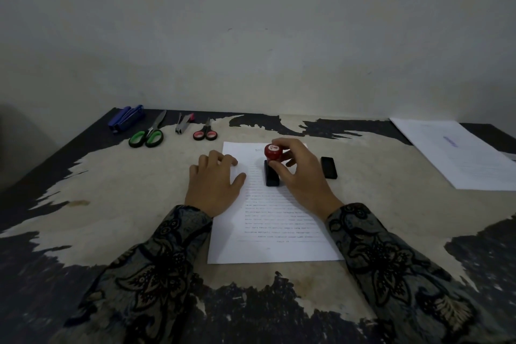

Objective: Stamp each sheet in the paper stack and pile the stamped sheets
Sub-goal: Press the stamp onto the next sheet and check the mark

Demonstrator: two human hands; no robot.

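A printed sheet, the top of the paper stack (275, 232), lies in the middle of the table in front of me. My right hand (300, 173) grips the red knob of a stamp (272, 165), whose black base stands on the upper part of the sheet. My left hand (213, 183) rests flat on the sheet's upper left edge with its fingers spread. A stamped sheet (458, 153) with a blue mark lies at the far right of the table.
A small black block, perhaps the stamp's cap or ink pad (329, 167), lies just right of the stack. Along the back left lie a blue stapler (127, 118), green-handled scissors (148, 134), a staple remover (184, 123) and red-handled scissors (205, 132). A wall stands behind the table.
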